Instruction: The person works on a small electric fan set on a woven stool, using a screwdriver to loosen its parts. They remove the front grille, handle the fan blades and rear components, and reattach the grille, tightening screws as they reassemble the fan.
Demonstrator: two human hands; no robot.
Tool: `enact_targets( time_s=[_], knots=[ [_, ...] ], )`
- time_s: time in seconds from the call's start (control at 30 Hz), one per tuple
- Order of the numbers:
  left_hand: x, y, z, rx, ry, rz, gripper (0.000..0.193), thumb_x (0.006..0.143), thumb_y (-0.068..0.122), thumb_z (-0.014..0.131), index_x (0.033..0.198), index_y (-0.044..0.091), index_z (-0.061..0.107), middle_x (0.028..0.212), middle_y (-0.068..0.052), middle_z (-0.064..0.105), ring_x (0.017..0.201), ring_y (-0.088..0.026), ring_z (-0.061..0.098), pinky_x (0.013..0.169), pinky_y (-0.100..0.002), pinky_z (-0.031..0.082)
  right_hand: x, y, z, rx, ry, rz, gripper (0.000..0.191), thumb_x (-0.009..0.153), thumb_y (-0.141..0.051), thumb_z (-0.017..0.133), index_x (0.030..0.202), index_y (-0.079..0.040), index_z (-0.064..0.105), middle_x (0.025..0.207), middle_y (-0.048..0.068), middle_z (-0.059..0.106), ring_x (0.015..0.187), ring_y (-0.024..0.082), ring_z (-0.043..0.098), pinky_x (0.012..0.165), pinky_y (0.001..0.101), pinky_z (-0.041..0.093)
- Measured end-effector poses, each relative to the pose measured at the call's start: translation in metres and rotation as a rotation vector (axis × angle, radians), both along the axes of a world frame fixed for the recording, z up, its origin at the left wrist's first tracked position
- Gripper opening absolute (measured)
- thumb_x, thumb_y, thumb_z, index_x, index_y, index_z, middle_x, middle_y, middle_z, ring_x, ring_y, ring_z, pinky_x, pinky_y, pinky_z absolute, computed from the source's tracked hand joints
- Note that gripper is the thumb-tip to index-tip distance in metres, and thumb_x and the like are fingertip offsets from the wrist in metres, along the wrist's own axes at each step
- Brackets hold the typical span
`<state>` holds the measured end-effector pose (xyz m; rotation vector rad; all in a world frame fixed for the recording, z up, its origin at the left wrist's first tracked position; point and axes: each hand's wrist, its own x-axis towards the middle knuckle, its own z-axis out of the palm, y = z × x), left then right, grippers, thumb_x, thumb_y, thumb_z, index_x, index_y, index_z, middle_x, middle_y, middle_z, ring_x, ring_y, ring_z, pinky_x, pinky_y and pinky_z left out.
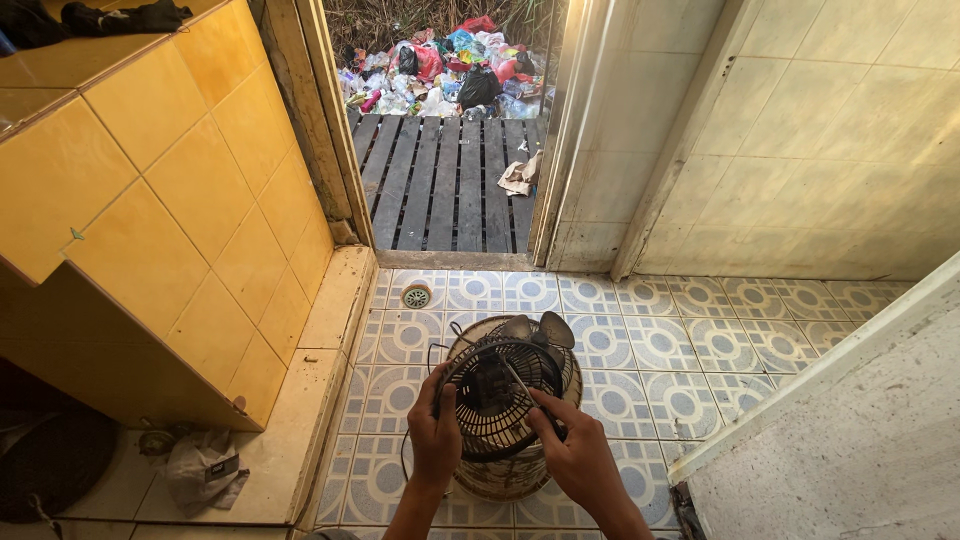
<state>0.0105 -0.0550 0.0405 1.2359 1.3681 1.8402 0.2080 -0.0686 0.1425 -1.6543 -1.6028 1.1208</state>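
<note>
Head view, looking straight down at a patterned tile floor [690, 350]. Low in the middle, a small fan [508, 395] with a dark wire guard, standing on a round woven stool or drum [500, 478] on the floor. Grey blades [545, 328] showing at the far edge of the fan, beyond the guard.

Left hand [436, 432] on the left side of the guard, fingers curled and clamped on the wire rim. Right hand [575, 450] on the right side, fingers bent together and pinched on the front wires near the guard's middle; thumb pressed against the grille. Both forearms coming up from the bottom edge.

A thin dark cord [405, 455] looping down from the fan on the left, beside the left wrist.

Farther up the floor, a round metal drain [416, 296], well apart from the fan. Beyond it, an open doorway with a dark slatted wooden deck [440, 180], a crumpled scrap of paper [520, 175] on the slats, and a heap of coloured rubbish [450, 65] past the deck.

On the left, a yellow tiled counter [190, 200]; at its foot a crumpled grey bag [203, 470] on a pale ledge. On the right, a pale tiled wall [830, 140] and a rough grey slab [850, 440] in the near corner.
</note>
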Motion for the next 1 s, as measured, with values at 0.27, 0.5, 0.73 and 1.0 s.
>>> enact_targets(
  time_s=[0.27, 0.5, 0.73, 1.0],
  knots=[
    [-0.003, -0.001, 0.005, -0.068, -0.018, -0.009, 0.047, 0.104, 0.029, 0.053, 0.135, -0.005, 0.061, 0.11, -0.017, 0.078, 0.101, -0.02, 0.075, 0.086, -0.032, 0.06, -0.012, 0.009, 0.0, 0.09, 0.073, 0.081, 0.041, 0.097, -0.027, 0.06, 0.133, -0.009, 0.068, 0.093, 0.012, 0.084, 0.087, 0.016, 0.079, 0.078, 0.0318, 0.06],
    [0.0, 0.001, 0.007, -0.053, -0.03, -0.01, 0.046, 0.104, 0.03, 0.053, 0.134, -0.005, 0.063, 0.11, -0.016, 0.078, 0.102, -0.018, 0.073, 0.088, -0.031, 0.058, -0.012, 0.012, -0.011, 0.075, 0.043, 0.033, 0.039, 0.097, -0.026, 0.06, 0.129, -0.006, 0.069, 0.087, 0.01, 0.081, 0.074, 0.019, 0.072, 0.068, 0.0367, 0.056],
    [0.004, 0.006, 0.017, -0.144, -0.11, 0.026, 0.048, 0.105, 0.034, 0.051, 0.134, -0.002, 0.063, 0.109, -0.013, 0.077, 0.099, -0.017, 0.073, 0.086, -0.03, 0.058, -0.005, 0.026, -0.049, 0.185, 0.133, 0.046, 0.025, 0.103, -0.022, 0.051, 0.114, -0.001, 0.058, 0.077, 0.013, 0.074, 0.067, 0.012, 0.068, 0.065, 0.0308, 0.053],
    [0.011, 0.01, 0.026, -0.225, -0.111, 0.084, 0.051, 0.102, 0.038, 0.054, 0.133, -0.002, 0.063, 0.108, -0.015, 0.077, 0.097, -0.019, 0.075, 0.08, -0.032, 0.061, -0.035, 0.036, -0.039, 0.279, 0.116, -0.024, 0.033, 0.09, -0.03, 0.075, 0.102, -0.001, 0.064, 0.068, 0.009, 0.072, 0.058, 0.014, 0.063, 0.052, 0.0331, 0.048]
  ],
)
